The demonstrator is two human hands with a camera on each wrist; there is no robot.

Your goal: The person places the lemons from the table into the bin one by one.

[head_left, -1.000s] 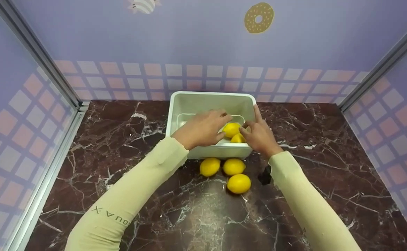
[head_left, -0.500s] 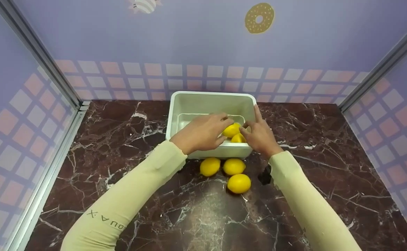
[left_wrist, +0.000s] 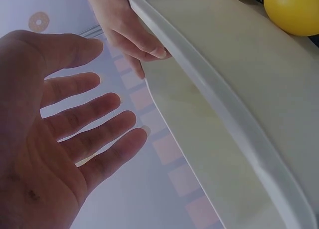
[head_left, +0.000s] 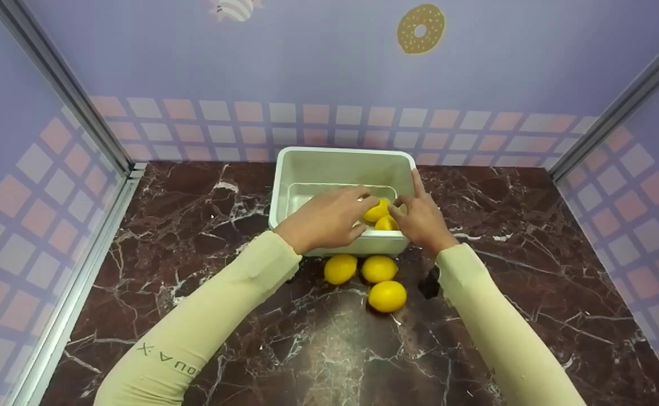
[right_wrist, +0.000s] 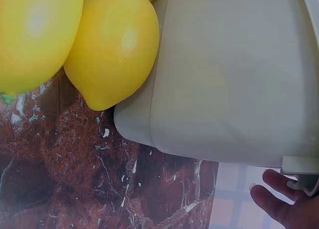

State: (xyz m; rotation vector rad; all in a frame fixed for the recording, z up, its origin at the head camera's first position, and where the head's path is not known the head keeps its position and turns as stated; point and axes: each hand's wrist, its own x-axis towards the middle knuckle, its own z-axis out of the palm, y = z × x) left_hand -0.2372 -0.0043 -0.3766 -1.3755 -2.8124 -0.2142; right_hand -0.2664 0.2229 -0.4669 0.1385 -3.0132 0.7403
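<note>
Three lemons [head_left: 379,269]: on the bench [head_left: 561,254], outside the bin [head_left: 335,166].
Left grip [head_left: 326,219]: released over the near edge [head_left: 389,234], room beyond.
Right grip [head_left: 421,221]: I grasp the right rim [head_left: 413,162].

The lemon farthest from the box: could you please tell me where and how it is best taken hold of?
I'd suggest holding that lemon by its left and right ends, coming from above on the person's side. It lies roughly crosswise, another lemon sits close by its far side, toward the box, and both ends look free.
</note>
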